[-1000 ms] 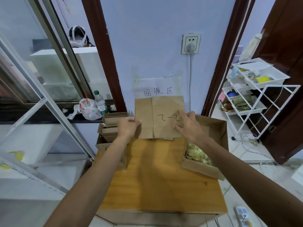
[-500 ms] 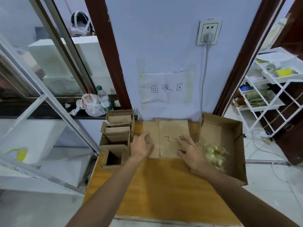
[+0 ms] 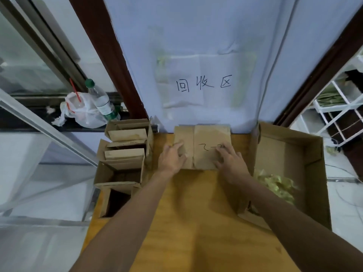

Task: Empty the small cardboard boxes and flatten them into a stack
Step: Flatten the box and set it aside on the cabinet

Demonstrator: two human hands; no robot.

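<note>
A flattened cardboard box (image 3: 204, 140) with black handwriting lies flat on the wooden table (image 3: 196, 222), against the wall at the far edge. My left hand (image 3: 171, 157) presses down on its left part with fingers spread. My right hand (image 3: 230, 160) presses on its right part, covering some of the writing. To the left stand several small open cardboard boxes (image 3: 125, 154) in a row along the table's left edge; the far ones hold folded cardboard, the near ones look dark inside.
A large open cardboard box (image 3: 306, 154) at the right holds yellowish packing filler (image 3: 275, 183). A plastic bottle (image 3: 102, 101) and a plastic bag (image 3: 82, 110) sit on the left sill. A white wire rack (image 3: 341, 110) stands at the far right.
The flattened box went from standing upright against the wall to lying flat on the table. Both hands followed it down and now press on it. The camera moved closer.
</note>
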